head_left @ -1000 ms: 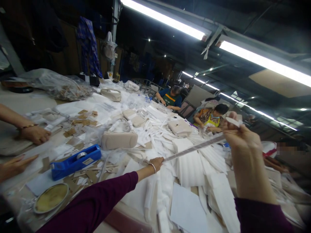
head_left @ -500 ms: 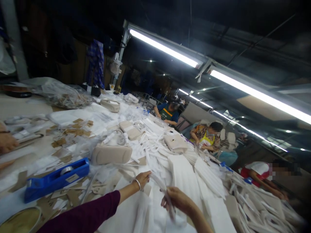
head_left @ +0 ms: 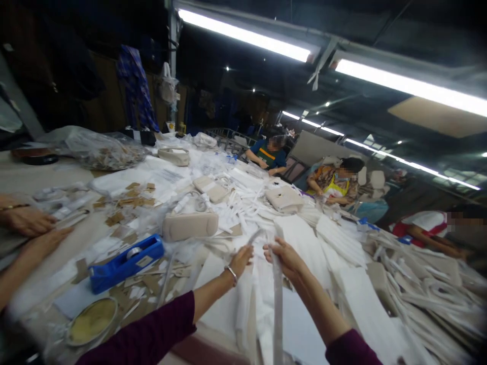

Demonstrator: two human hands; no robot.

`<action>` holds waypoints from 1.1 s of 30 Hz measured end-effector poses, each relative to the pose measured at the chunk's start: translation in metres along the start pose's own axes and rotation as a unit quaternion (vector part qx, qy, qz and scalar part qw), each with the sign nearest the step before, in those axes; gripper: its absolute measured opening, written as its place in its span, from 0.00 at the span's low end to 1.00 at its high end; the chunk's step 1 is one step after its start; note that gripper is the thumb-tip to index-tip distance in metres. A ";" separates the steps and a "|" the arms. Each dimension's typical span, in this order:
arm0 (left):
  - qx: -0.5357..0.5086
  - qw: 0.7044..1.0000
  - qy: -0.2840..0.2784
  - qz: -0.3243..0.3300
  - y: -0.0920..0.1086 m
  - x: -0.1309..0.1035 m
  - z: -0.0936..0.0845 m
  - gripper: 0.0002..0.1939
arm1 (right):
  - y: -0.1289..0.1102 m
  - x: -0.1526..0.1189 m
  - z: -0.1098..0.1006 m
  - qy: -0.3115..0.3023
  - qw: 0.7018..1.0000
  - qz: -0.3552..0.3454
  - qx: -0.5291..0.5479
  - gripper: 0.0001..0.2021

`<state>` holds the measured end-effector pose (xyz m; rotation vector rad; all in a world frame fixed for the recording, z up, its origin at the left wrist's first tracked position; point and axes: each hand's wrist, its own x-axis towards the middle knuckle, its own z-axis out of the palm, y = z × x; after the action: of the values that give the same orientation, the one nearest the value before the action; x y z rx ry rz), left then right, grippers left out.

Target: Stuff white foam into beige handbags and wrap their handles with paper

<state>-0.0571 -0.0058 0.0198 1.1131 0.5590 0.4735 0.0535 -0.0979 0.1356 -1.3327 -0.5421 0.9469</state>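
Observation:
Over the middle of the cluttered table, my left hand (head_left: 240, 262), with a bracelet at its wrist, has its fingers closed on a pale strap. The same pale strap (head_left: 278, 309) appears to arch across to my right hand (head_left: 284, 258), whose fingers are pinched round it. From there its long end hangs toward me. White foam sheets (head_left: 299, 241) and thin white strips lie beneath and beyond my hands. Left of them rests a beige handbag (head_left: 190, 226) on its side, its handle wrapped in white.
A blue tape dispenser (head_left: 127, 263) and a round tin of yellowish stuff (head_left: 93, 320) stand at the left. A co-worker's hands (head_left: 32, 225) are at the left edge. More people sit across the table. Beige bag pieces (head_left: 426, 284) are heaped at right.
Both my hands have risen slightly and drawn closer together. The strap now hangs straight down from my right hand. The view has shifted, and the co-worker's hands at left have come further in.

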 end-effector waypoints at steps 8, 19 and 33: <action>-0.071 0.954 -0.246 -0.158 -0.009 -0.126 0.006 0.25 | 0.014 0.044 0.014 0.155 0.983 -0.007 0.099 0.18; -0.099 0.981 -0.072 -0.148 0.030 -0.094 -0.024 0.18 | 0.070 -0.100 0.017 0.056 0.997 0.049 0.007 0.17; -0.133 0.982 -0.024 -0.133 0.027 -0.118 0.007 0.18 | 0.117 -0.110 0.018 0.089 0.981 0.163 0.061 0.11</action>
<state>-0.1450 -0.0733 0.0682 0.7795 0.5739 0.2785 -0.0509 -0.1825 0.0463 -1.4025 -0.1256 1.0941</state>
